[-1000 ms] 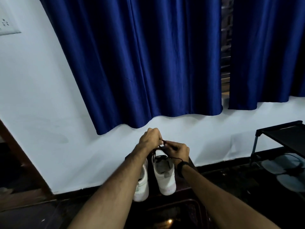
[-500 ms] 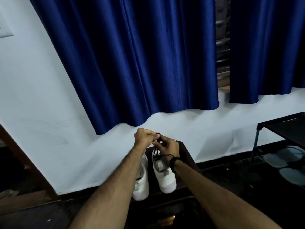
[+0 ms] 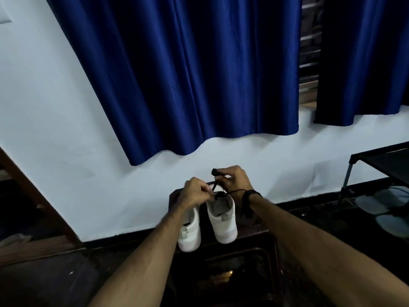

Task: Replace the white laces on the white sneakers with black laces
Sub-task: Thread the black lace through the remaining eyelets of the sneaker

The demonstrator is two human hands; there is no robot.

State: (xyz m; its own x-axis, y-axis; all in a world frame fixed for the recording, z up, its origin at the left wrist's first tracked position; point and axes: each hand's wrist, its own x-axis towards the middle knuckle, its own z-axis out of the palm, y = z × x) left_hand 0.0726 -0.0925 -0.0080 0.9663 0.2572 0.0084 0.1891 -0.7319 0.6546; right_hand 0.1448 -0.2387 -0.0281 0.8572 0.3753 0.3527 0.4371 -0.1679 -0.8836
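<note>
1. Right sneaker (image 3: 222, 218): white, on a dark stool (image 3: 261, 231), heel toward the person, toe toward the wall; long axis runs straight away from the hands.
2. Left sneaker (image 3: 190, 235): beside it, touching or nearly so; lacing hidden by the forearm.
3. Black lace (image 3: 214, 189): rises from the right sneaker's top eyelets.
4. Left hand (image 3: 194, 192): pinching the lace low, at the shoe's throat; the nearer hand.
5. Right hand (image 3: 234, 180): pinching the lace's bunched end, above and beyond the tongue; likely pulls upward.

no readable text, labels, brands or numbers anywhere in view
</note>
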